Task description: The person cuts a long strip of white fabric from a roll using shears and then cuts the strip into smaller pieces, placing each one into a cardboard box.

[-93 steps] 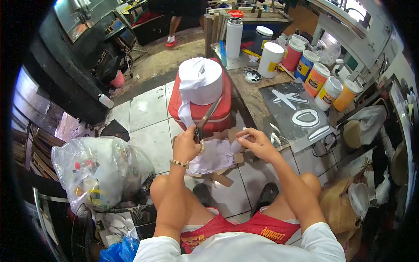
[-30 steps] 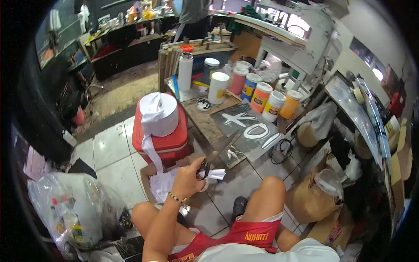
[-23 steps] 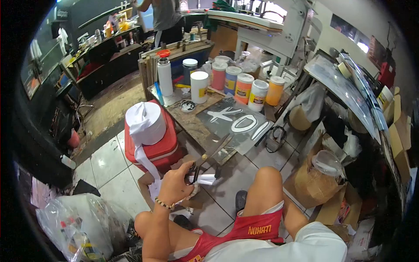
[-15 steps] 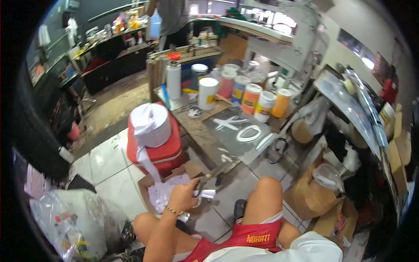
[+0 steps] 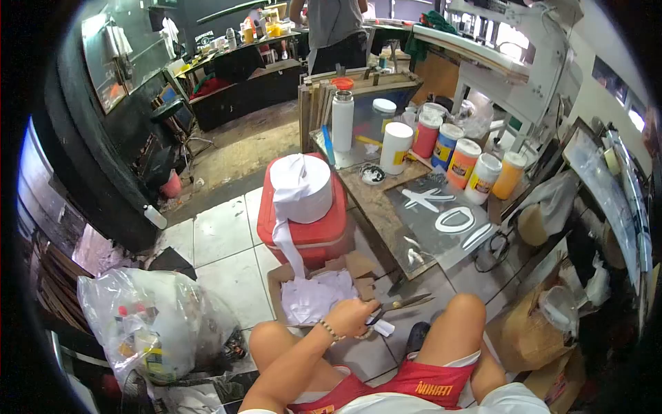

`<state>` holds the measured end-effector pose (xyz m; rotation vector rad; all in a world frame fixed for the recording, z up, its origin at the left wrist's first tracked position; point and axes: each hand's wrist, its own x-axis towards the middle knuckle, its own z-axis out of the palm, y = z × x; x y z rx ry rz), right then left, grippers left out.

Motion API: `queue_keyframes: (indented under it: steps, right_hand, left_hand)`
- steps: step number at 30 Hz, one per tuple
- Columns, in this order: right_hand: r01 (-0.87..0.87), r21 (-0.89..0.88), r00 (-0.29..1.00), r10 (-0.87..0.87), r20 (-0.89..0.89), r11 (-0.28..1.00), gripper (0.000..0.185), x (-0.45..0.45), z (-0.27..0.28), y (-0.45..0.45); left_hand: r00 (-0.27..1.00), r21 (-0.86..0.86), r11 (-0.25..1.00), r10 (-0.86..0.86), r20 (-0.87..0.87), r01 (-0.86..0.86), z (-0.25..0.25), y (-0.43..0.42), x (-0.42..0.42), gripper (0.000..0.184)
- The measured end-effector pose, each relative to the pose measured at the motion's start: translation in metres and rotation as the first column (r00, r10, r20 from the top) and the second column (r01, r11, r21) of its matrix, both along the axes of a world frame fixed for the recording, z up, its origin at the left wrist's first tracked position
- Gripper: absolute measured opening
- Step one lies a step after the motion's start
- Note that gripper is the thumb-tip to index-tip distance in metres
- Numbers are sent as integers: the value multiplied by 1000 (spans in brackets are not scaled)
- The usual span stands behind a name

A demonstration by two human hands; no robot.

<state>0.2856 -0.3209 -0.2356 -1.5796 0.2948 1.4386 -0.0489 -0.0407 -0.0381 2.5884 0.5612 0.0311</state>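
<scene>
My left hand [image 5: 353, 319], a beaded bracelet at its wrist, is closed around a pair of scissors [image 5: 408, 303] whose blades point right. A small white strip [image 5: 384, 328] sticks out beneath the scissors, by the fingers; whether the hand grips it too is unclear. Just left of the hand, a cardboard box [image 5: 276, 290] holds many white cut pieces [image 5: 318, 295]. A white ribbon [image 5: 284, 238] runs down into the box from a large white roll [image 5: 314, 193], which rests on a red cooler [image 5: 338, 231]. My right arm goes down beside my right leg, its hand hidden.
A low table [image 5: 365, 200] bears paint jars [image 5: 462, 163], a white bottle [image 5: 342, 121] and a dark sheet with white lettering [image 5: 441, 217]. A stuffed clear bag [image 5: 158, 324] lies left, a cardboard carton [image 5: 531, 310] right. Another person [image 5: 336, 34] stands at the back.
The view has turned left, so the scene sits further right in the picture. My left hand keeps hold of the scissors beside the box, and the blades show more clearly.
</scene>
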Motion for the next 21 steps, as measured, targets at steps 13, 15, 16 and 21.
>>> queue_keyframes:
  steps: [13,15,16,21]
  right_hand:
    - [-120,236,992,104,76,964,38,66,74,73]
    - [-302,387,929,179,323,871,37,75,124,96]
    - [-443,438,844,199,499,782,35,72,156,116]
    - [-772,464,634,478,608,434,40,-18,270,212]
  left_hand:
    - [969,-17,979,201,146,-201,10,12,-11,57]
    - [901,-110,959,283,329,-261,20,15,-13,60]
    - [817,-149,947,322,478,-285,13,21,-8,61]
    - [436,-415,798,592,678,-437,33,33,29,57]
